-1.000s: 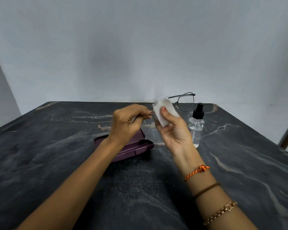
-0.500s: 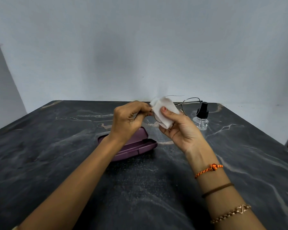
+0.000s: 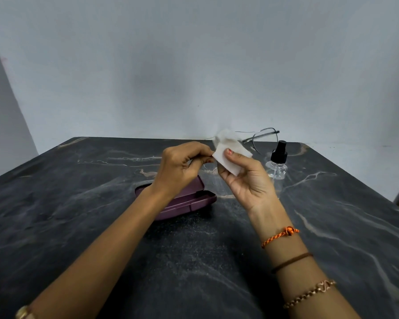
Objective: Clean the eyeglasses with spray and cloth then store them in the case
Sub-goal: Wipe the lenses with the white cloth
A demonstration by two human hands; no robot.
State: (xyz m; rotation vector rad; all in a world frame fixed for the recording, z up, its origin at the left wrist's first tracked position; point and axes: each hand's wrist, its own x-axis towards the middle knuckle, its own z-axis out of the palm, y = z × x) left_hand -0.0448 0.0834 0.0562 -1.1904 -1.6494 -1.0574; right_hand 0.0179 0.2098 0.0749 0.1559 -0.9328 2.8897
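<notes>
Head view puts us above a dark marbled table (image 3: 78,215) that runs back to a pale wall (image 3: 194,65). We hold both hands up over the middle of it. Our left hand (image 3: 182,166) has its fingers curled and pinches one side of the eyeglasses (image 3: 262,138), though the exact spot on the thin frame is hidden by the fingers and the cloth. Our right hand (image 3: 247,180), palm toward us, grips a white cloth (image 3: 229,150) folded over one lens, the thumb pressing on its near face and the other fingers behind it. The uncovered lens and one temple arm stick out to the right of the cloth, tilted, and clear of the table.

Below our left wrist we see the purple case (image 3: 194,199) lying on the table with its lid open, partly hidden by the forearm. Just right of our right hand stands the clear spray bottle (image 3: 277,166) with its black nozzle, upright on the table and apart from the glasses.

Our right wrist carries an orange braided cord (image 3: 280,236), a brown band (image 3: 291,261) and a gold chain bracelet (image 3: 309,293); a gold piece shows at the left wrist, at the bottom edge
</notes>
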